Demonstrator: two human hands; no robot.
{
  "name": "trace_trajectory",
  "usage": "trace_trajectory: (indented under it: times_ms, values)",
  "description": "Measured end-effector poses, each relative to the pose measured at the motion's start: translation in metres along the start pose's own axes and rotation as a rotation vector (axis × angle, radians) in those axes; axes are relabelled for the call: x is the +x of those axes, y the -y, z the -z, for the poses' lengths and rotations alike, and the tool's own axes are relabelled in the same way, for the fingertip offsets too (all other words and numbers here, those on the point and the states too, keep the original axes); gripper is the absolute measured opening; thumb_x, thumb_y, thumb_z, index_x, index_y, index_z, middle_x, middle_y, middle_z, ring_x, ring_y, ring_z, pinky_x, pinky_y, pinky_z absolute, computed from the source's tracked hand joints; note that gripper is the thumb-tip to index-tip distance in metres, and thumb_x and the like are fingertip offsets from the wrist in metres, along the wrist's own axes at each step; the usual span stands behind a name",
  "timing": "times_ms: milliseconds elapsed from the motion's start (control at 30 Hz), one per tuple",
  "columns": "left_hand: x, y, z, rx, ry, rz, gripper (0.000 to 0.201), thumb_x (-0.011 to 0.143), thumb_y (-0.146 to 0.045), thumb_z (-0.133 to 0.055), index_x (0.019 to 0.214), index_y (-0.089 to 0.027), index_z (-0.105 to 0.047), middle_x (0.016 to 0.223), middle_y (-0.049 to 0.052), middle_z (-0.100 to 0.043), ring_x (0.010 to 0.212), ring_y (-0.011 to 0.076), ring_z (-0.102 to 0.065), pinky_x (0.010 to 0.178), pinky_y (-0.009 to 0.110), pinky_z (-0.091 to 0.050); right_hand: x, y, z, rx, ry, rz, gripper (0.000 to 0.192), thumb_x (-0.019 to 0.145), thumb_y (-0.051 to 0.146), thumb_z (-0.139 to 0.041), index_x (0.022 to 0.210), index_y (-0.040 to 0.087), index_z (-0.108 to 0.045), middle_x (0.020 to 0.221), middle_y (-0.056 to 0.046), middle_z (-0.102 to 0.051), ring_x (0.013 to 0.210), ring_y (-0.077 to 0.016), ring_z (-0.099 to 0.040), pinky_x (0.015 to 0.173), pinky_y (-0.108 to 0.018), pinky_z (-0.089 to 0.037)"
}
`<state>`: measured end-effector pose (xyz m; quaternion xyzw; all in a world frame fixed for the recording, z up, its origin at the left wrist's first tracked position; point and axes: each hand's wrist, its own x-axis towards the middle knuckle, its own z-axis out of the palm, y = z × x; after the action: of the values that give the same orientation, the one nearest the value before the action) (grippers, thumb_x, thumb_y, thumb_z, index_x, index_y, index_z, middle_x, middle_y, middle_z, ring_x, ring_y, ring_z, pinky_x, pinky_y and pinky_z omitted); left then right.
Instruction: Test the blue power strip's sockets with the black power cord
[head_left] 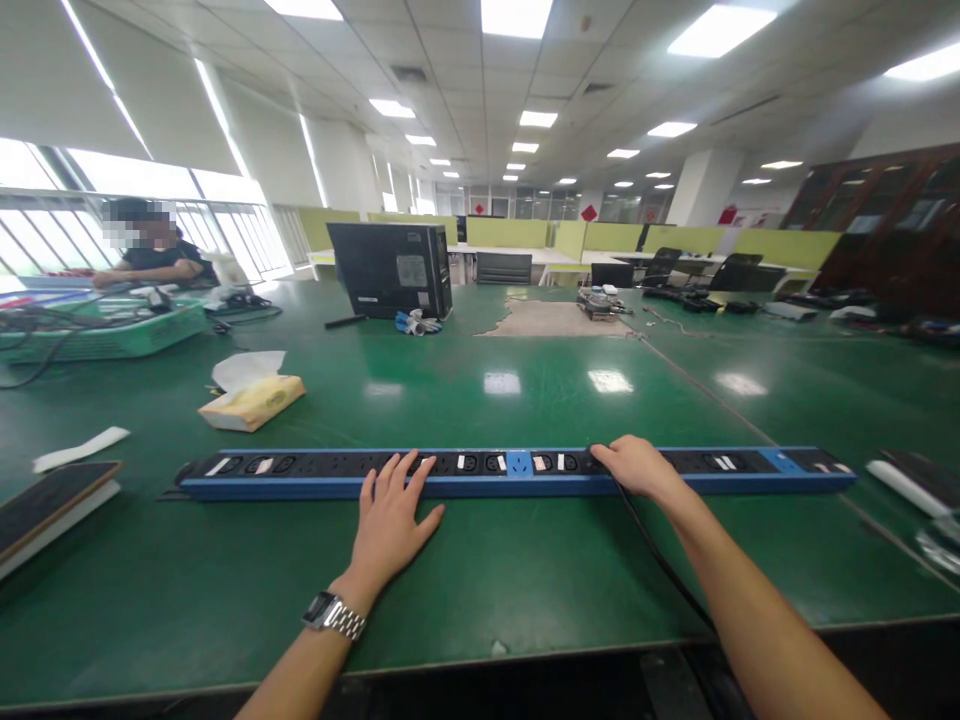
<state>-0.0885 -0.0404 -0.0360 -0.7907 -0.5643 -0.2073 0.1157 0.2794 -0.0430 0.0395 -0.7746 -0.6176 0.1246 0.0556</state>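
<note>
The left hand [390, 525] lies flat, palm down, its fingers [395, 478] spread and released, their tips resting on the long blue power strip [517, 473] that stretches across the green tabletop [525, 590]. The right hand [637, 466] reaches in from the right, its fingers curled over the strip's sockets, gripping what looks like a plug; a black cable [660, 560] runs back from under them. Far left of the fingers, a tissue pack [253, 401] holds a sheet sticking up, and a green tray [105, 335] carries tangled cables
</note>
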Motion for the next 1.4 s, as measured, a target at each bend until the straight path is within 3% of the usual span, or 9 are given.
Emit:
trace_trajectory:
  times_ms: [233,400,533,700,867,1100,1233,1333,1400]
  values:
    - [0.029,0.002,0.012,-0.029,0.063,-0.029,0.073,0.076,-0.064,-0.057,0.136,-0.023,-0.05,0.138,0.013,-0.053,0.128,0.0333,-0.042,0.106,0.052,-0.026,0.003,-0.002,0.002,-0.043,0.016,-0.012,0.054,0.089,0.048,-0.035,0.079,0.014,-0.076,0.089,-0.016,-0.072,0.081,-0.0222,-0.067,0.067,-0.027,-0.041]
    - [0.052,0.003,0.013,-0.043,0.151,-0.091,0.074,0.076,-0.074,-0.048,0.124,-0.019,-0.059,0.118,0.013,-0.063,0.111,0.0303,-0.054,0.098,0.045,-0.035,0.002,-0.002,0.007,-0.081,0.054,-0.011,0.052,0.088,0.048,-0.036,0.081,0.015,-0.075,0.09,-0.016,-0.072,0.083,-0.0224,-0.067,0.067,-0.027,-0.042]
    - [0.047,0.0,0.01,0.009,0.089,-0.085,0.071,0.076,-0.075,-0.046,0.119,-0.019,-0.062,0.109,0.012,-0.063,0.106,0.0308,-0.054,0.095,0.047,-0.035,-0.006,0.001,0.006,-0.125,0.072,-0.004,0.052,0.089,0.049,-0.036,0.084,0.015,-0.074,0.093,-0.016,-0.072,0.086,-0.0241,-0.067,0.069,-0.029,-0.044]
    - [0.04,-0.005,0.013,0.026,0.081,-0.09,0.08,0.073,-0.08,-0.044,0.12,-0.018,-0.061,0.113,0.014,-0.063,0.108,0.0316,-0.053,0.097,0.047,-0.033,-0.026,0.012,-0.005,-0.177,-0.002,-0.051,0.057,0.092,0.05,-0.03,0.096,0.013,-0.073,0.102,-0.02,-0.07,0.095,-0.0304,-0.067,0.078,-0.037,-0.047]
    - [0.036,-0.009,0.016,0.029,0.066,-0.069,0.08,0.075,-0.08,-0.04,0.12,-0.018,-0.061,0.114,0.014,-0.063,0.111,0.0316,-0.053,0.1,0.047,-0.032,-0.029,0.014,-0.01,-0.168,-0.032,-0.043,0.059,0.094,0.046,-0.028,0.094,0.009,-0.074,0.1,-0.023,-0.07,0.096,-0.0305,-0.066,0.082,-0.037,-0.046]
    - [0.026,-0.009,0.015,0.03,0.049,-0.048,0.078,0.073,-0.08,-0.043,0.119,-0.02,-0.062,0.115,0.014,-0.063,0.111,0.032,-0.052,0.101,0.048,-0.031,-0.042,0.011,0.012,-0.141,-0.045,-0.056,0.055,0.091,0.054,-0.033,0.082,0.018,-0.074,0.094,-0.016,-0.072,0.09,-0.0277,-0.066,0.071,-0.032,-0.044]
    - [0.026,-0.009,0.015,0.03,0.04,-0.055,0.08,0.074,-0.081,-0.042,0.12,-0.019,-0.061,0.115,0.014,-0.063,0.112,0.0319,-0.053,0.101,0.048,-0.031,-0.053,0.032,0.02,-0.059,-0.136,0.036,0.059,0.09,0.06,-0.033,0.07,0.02,-0.071,0.081,-0.012,-0.072,0.078,-0.0215,-0.065,0.062,-0.026,-0.039]
    - [0.026,-0.01,0.015,0.027,0.025,-0.051,0.081,0.073,-0.081,-0.042,0.119,-0.018,-0.062,0.115,0.014,-0.063,0.111,0.0318,-0.053,0.101,0.049,-0.031,-0.049,0.062,0.006,0.052,-0.028,0.217,0.059,0.091,0.055,-0.033,0.067,0.018,-0.072,0.075,-0.01,-0.071,0.071,-0.0172,-0.063,0.061,-0.024,-0.038]
    - [0.025,-0.01,0.014,0.02,0.021,-0.048,0.08,0.073,-0.08,-0.043,0.119,-0.018,-0.062,0.115,0.014,-0.064,0.111,0.0317,-0.053,0.101,0.048,-0.031,-0.041,0.081,-0.006,0.086,0.036,0.204,0.056,0.09,0.051,-0.034,0.073,0.017,-0.075,0.078,-0.01,-0.072,0.072,-0.0165,-0.064,0.06,-0.023,-0.038]
